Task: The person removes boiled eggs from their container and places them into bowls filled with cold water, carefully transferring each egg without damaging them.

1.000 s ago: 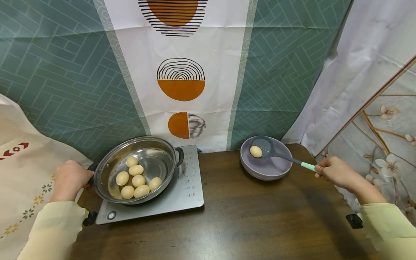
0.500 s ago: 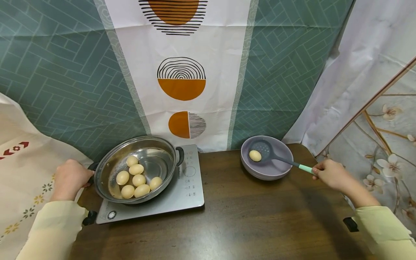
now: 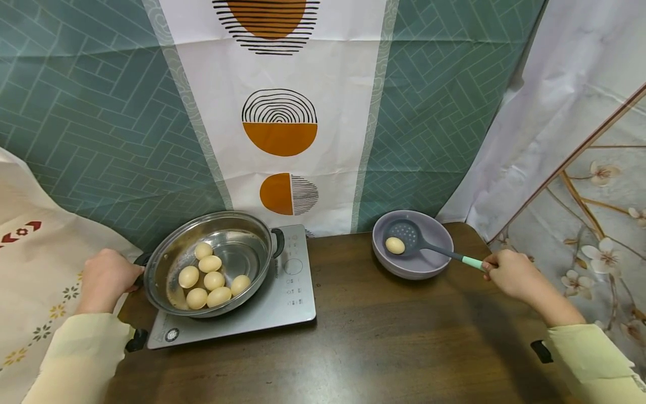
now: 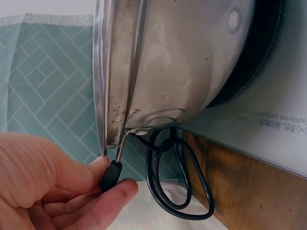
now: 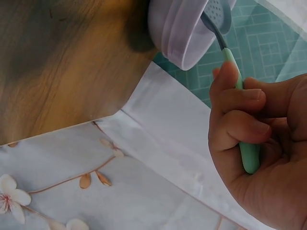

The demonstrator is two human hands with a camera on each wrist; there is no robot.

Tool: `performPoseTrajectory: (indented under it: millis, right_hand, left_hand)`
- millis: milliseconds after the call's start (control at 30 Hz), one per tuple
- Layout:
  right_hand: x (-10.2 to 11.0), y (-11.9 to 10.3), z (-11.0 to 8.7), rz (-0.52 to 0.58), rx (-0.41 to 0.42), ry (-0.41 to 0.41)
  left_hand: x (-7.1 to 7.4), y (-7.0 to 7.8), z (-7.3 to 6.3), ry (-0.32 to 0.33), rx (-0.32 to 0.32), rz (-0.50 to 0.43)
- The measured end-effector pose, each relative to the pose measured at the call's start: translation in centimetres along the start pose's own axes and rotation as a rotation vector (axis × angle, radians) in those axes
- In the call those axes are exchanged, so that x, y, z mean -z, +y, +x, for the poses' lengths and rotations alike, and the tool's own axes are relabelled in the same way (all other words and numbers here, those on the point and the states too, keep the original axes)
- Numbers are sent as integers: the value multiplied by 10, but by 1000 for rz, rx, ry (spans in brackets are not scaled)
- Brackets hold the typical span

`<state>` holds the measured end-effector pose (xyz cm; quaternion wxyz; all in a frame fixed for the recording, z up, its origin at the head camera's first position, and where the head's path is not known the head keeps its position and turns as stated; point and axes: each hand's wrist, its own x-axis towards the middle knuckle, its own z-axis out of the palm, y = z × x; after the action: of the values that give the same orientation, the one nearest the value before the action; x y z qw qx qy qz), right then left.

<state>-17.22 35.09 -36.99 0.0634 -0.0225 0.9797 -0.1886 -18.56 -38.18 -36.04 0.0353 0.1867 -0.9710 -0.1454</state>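
At the left, my left hand (image 3: 107, 279) pinches the black side handle (image 4: 111, 176) of a wide steel pot (image 3: 166, 247) between thumb and fingers. Several pale yellow eggs (image 3: 213, 280) lie in the pot, mostly gathered toward its near left side. My right hand (image 3: 512, 273) grips the mint-green handle (image 5: 249, 155) of a grey slotted skimmer (image 3: 410, 233), fingers curled round it. The skimmer's perforated head is inside a lilac bowl (image 3: 411, 275) at the right. A single egg (image 3: 395, 245) overlaps the head's lower left edge.
The pot stands on a silver induction cooker (image 3: 295, 297). A looped black cord (image 4: 180, 187) hangs beside the pot in the left wrist view. The brown wooden table (image 3: 383, 342) runs between cooker and bowl. Patterned cloths (image 3: 323, 140) rise behind and at the sides.
The skimmer's head has dropped lower into the bowl and the egg has shifted slightly toward me. My right hand has moved a little left. The left hand keeps its hold on the pot handle.
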Motion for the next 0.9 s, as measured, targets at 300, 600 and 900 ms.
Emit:
performPoseTrajectory:
  millis: [300, 600, 900]
  right_hand:
    - [-1, -4, 3, -75, 29, 47]
    - [-3, -8, 4, -108, 54, 94]
    - [-4, -6, 4, -126, 52, 109]
  left_hand:
    - [-3, -1, -1, 21, -3, -8]
    - [-4, -3, -3, 33, -19, -22]
    - [-2, -1, -1, 46, -25, -25]
